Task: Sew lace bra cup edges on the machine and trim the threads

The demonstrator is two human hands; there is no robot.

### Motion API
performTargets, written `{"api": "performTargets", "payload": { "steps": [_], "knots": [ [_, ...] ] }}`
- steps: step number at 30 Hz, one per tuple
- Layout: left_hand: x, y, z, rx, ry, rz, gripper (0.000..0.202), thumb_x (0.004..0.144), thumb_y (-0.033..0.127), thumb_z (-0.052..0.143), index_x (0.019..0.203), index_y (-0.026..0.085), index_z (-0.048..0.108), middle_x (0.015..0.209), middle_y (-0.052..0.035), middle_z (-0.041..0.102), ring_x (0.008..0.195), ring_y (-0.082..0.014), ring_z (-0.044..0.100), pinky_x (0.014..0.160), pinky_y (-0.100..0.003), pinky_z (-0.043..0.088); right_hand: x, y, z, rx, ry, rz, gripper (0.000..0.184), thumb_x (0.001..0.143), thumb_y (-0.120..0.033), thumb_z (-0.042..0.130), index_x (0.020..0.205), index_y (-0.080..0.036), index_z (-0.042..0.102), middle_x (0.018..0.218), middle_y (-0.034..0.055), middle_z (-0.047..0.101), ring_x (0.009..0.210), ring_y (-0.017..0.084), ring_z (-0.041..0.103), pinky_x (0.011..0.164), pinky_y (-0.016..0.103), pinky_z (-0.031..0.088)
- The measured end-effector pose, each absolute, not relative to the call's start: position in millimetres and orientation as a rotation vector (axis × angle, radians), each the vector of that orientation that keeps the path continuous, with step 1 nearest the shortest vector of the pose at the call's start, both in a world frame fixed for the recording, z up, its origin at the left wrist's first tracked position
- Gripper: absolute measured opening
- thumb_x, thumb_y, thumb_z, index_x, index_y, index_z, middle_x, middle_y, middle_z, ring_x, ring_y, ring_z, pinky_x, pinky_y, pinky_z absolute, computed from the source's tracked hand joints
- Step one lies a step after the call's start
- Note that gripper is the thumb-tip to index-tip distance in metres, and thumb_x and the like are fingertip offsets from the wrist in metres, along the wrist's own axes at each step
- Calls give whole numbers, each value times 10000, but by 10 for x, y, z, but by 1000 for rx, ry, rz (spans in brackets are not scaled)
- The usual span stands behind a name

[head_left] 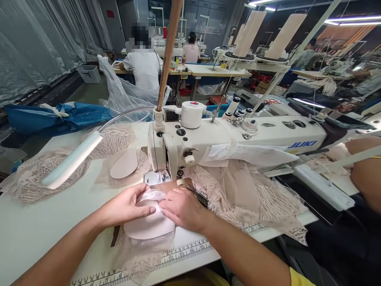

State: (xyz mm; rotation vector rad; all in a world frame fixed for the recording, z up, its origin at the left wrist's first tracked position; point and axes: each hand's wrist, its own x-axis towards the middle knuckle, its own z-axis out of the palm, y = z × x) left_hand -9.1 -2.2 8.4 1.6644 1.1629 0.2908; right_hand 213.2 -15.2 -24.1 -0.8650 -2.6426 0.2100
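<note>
My left hand (126, 206) and my right hand (183, 208) meet just in front of the needle area of a white JUKI sewing machine (226, 143). Both pinch a strip of white lace trim (153, 194) against a pale padded cup piece (149, 226) lying on the table. My left fingers curl over the lace from the left. My right hand presses down on it from the right, with dark metal scissors (198, 195) partly under it. Beige lace fabric (238, 194) spreads to the right of my hands.
A flexible white lamp (71, 161) hangs over the left of the white table (35, 226). More lace (29, 178) and a cup piece (124, 167) lie behind it. A ruler strip (190, 250) runs along the front edge. Thread cones stand behind. People sit at far tables.
</note>
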Motion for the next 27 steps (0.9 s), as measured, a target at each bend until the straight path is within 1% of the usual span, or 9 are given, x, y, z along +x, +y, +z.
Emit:
{"api": "performTargets", "payload": {
  "steps": [2, 5, 8, 11, 15, 18, 20, 24, 27],
  "knots": [
    [-48, 49, 74, 1606, 1085, 269, 373, 772, 499, 621, 910, 157, 566, 808, -25, 591, 750, -189, 554, 645, -262, 427, 2132, -148, -236, -855, -2639, 174, 142, 896, -272, 552, 829, -204, 658, 753, 7, 549, 722, 150, 454, 657, 275, 319],
    [13, 142, -3, 1591, 1026, 289, 345, 793, 506, 579, 740, 171, 514, 677, 11, 520, 620, -137, 491, 578, -239, 384, 2134, -149, -215, -882, -2614, 193, 200, 909, -276, 526, 780, -211, 665, 744, 9, 514, 722, 151, 437, 640, 270, 311],
    [28, 182, -93, 1648, 1071, 384, 302, 799, 448, 558, 702, 198, 420, 635, 48, 431, 577, -112, 417, 546, -219, 335, 2137, -149, -200, -958, -2558, 318, 148, 863, -249, 585, 756, -200, 673, 770, 6, 511, 739, 142, 446, 646, 253, 325],
    [21, 183, -138, 1731, 1152, 441, 248, 809, 351, 536, 684, 206, 378, 616, 63, 370, 568, -106, 357, 540, -214, 288, 2137, -138, -211, -1039, -2516, 376, 124, 804, -208, 637, 686, -177, 655, 728, -4, 512, 703, 132, 446, 637, 246, 332],
    [53, 189, -162, 1841, 1231, 463, 209, 800, 288, 518, 668, 207, 378, 603, 63, 381, 563, -113, 362, 536, -217, 281, 2132, -116, -222, -1112, -2441, 378, 180, 764, -219, 674, 610, -162, 602, 689, -2, 527, 692, 139, 468, 637, 251, 347],
    [102, 222, -186, 1913, 1243, 454, 210, 803, 288, 504, 655, 209, 377, 595, 54, 437, 563, -122, 423, 533, -220, 309, 2129, -110, -199, -1142, -2417, 332, 112, 801, -288, 663, 806, -176, 660, 813, 25, 569, 777, 164, 491, 700, 274, 368],
    [118, 259, -183, 1970, 1264, 437, 176, 805, 282, 506, 672, 205, 420, 602, 42, 494, 571, -134, 463, 539, -228, 325, 2123, -116, -180, -1183, -2473, 272, 144, 846, -309, 620, 932, -201, 659, 870, 33, 575, 823, 181, 487, 721, 295, 360],
    [52, 293, -53, 2075, 1382, 428, 87, 812, 264, 506, 756, 197, 508, 651, 15, 560, 595, -161, 500, 560, -251, 334, 2101, -133, -177, -1304, -2560, 217, 159, 895, -281, 549, 1012, -227, 642, 874, 34, 573, 854, 203, 482, 710, 322, 334],
    [-17, 194, 128, 2172, 1571, 467, 113, 859, 286, 464, 807, 204, 519, 694, 6, 581, 589, -163, 517, 535, -248, 350, 2093, -137, -198, -1322, -2549, 224, 224, 902, -265, 530, 1110, -253, 611, 890, 33, 575, 857, 207, 486, 721, 331, 330]
  ]
}}
